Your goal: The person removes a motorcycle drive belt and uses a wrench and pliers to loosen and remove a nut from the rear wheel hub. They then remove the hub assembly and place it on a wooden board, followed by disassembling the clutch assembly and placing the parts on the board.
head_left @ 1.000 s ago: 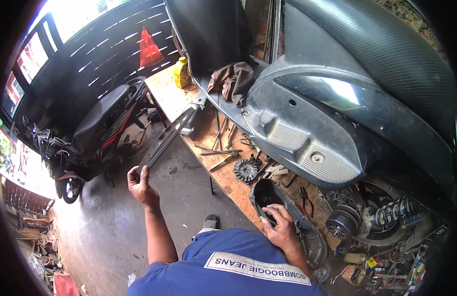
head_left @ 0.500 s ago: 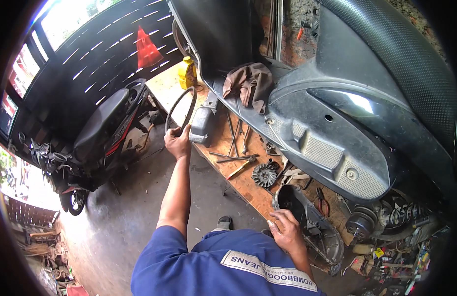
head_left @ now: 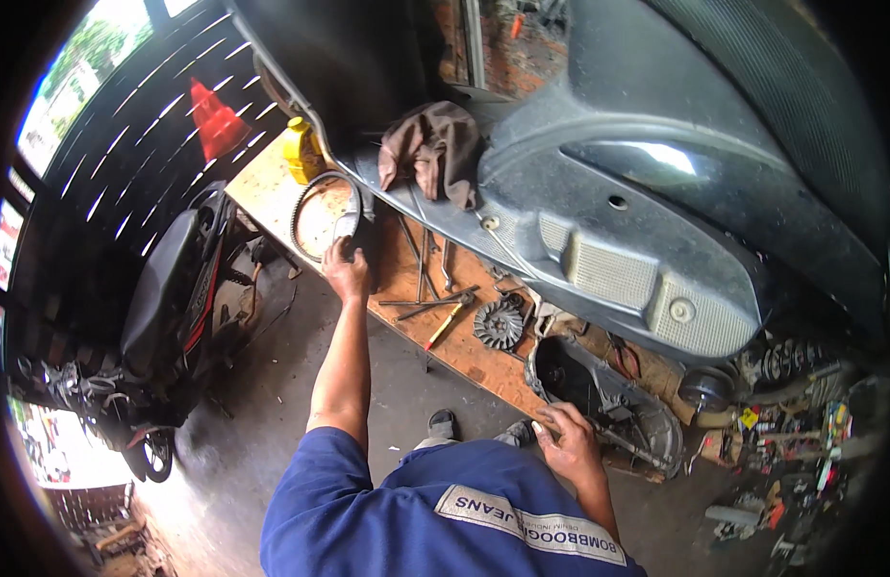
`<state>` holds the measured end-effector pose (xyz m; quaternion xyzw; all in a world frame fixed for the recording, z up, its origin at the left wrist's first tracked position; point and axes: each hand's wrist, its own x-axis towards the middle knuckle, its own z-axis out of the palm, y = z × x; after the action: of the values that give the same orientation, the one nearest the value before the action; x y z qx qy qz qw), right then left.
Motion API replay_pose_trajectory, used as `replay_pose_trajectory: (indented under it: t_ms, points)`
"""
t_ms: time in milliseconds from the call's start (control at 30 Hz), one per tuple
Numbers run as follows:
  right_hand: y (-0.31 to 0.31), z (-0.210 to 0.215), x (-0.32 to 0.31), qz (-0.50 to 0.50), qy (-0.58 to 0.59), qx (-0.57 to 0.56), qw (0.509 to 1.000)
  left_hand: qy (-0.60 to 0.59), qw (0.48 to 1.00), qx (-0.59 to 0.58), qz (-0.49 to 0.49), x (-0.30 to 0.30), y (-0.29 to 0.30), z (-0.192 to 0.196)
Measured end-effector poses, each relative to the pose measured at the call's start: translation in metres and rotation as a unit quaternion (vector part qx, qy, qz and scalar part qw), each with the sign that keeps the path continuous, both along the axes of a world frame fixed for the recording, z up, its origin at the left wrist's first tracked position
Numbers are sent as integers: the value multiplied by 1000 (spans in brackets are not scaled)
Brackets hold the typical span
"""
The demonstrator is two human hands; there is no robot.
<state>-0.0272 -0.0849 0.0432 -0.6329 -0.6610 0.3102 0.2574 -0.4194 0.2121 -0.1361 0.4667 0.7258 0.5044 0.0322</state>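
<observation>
My left hand (head_left: 346, 274) reaches to the far left part of the wooden bench, its fingers closed at the near edge of a black toothed drive belt (head_left: 297, 217). The belt forms a loop close to the bench top; the dark cover (head_left: 365, 206) beside it is partly hidden. Near the bench's front edge, my right hand (head_left: 570, 444) hovers with fingers loosely bent and thumb apart, holding nothing visible. Just beyond it lies a grey metal engine casing (head_left: 647, 433). A finned fan wheel (head_left: 499, 325) sits left of the casing.
A scooter body (head_left: 599, 260) spans the bench's far side, with a brown rag (head_left: 430, 154) on it. Several long tools and a wrench (head_left: 448, 264) lie mid-bench. A yellow bottle (head_left: 301, 152) stands at the far left. Another motorbike (head_left: 166, 279) is parked left; pliers (head_left: 623, 356) lie right.
My left hand has lowered the belt from a raised, upright position to the bench top. My right hand stays near the casing. The whole view has shifted slightly.
</observation>
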Motion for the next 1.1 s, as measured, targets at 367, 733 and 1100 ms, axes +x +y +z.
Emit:
replay_pose_trajectory:
  t_ms: [367, 733, 1100]
  points:
    - [6, 1, -5, 22, -31, 12, 999, 9, 967, -29, -254, 110, -148, 15]
    - [-30, -7, 40, -71, 4, 41, 997, -160, 873, -125, -444, 196, -204, 44]
    - [-68, -35, 152, -197, 24, 144, 970, -95, 908, -129, -386, 293, -222, 55]
